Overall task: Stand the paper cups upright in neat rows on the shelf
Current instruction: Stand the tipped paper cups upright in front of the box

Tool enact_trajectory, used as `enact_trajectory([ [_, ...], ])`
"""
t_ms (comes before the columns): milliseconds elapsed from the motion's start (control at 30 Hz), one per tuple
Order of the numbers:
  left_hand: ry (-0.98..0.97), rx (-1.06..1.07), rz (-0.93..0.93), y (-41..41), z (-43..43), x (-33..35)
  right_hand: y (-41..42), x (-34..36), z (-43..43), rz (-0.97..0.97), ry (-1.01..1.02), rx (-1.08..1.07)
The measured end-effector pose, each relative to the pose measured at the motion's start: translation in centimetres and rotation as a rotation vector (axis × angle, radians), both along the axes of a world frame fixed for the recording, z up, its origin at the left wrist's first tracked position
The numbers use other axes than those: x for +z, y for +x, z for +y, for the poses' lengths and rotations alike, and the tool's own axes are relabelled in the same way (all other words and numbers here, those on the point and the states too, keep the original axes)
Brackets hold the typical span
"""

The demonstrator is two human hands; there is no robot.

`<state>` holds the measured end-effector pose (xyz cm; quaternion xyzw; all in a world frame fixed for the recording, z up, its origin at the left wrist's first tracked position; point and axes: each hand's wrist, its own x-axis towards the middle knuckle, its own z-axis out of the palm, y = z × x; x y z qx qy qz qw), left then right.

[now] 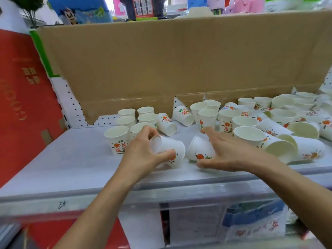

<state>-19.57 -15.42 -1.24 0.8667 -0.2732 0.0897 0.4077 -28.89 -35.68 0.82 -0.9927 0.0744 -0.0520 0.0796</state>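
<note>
A cardboard box (179,60) wall spans 12 o'clock behind the white shelf (71,159). Toppled cups (287,126) crowd 2 o'clock, and upright rows (125,121) stand at 10 o'clock, all visibly empty. At centre, the left hand (143,150) has its grip closed round a sideways cup (168,146), and the right hand (228,150) wraps another cup (199,148). They look light and crushable, so hold the wall gently, near the stiffer rim.

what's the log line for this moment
left hand grips left cup, tipped | right hand spans right cup, grip unclear | upright rows left | toppled pile right
</note>
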Motion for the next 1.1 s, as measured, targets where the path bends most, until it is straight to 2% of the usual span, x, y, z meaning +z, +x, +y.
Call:
enact_trajectory([
  [167, 0.492, -0.081, -0.113, 0.1, 0.9, 1.1, 1.2, -0.2, 1.4, 0.008, -0.089, 0.048],
  [267, 0.595, -0.103, -0.181, -0.1, 0.2, 0.4, 1.7, -0.2, 2.2, -0.024, -0.087, 0.067],
  [400, 0.468, -0.068, -0.138, -0.3, 0.6, -0.8, 2.2, -0.3, 3.1, -0.086, -0.048, 0.037],
  [467, 0.288, 0.034, -0.121, 0.1, 2.5, -1.2, 2.6, -0.5, 3.3, -0.193, 0.042, 0.020],
  [567, -0.149, 0.136, 0.045, 0.6, 6.3, -1.4, 3.6, -1.2, 4.4, -0.327, 0.460, 0.119],
  [633, -0.314, 0.190, 0.114, 1.2, 8.4, -1.4, 4.4, -1.7, 6.0, -0.346, 0.699, 0.229],
  [700, -0.340, 0.231, 0.137, 1.9, 9.9, -1.7, 5.3, -2.2, 8.2, -0.334, 0.779, 0.315],
  [833, -0.261, 0.203, 0.164, 3.0, 11.4, -2.6, 7.2, -3.2, 11.1, -0.297, 0.749, 0.348],
  [1000, -0.231, 0.150, 0.189, 3.5, 12.6, -3.0, 7.5, -3.6, 11.7, -0.272, 0.646, 0.332],
  [1100, -0.221, 0.155, 0.187, 2.7, 13.5, -2.2, 6.6, -3.0, 10.7, -0.301, 0.516, 0.322],
])
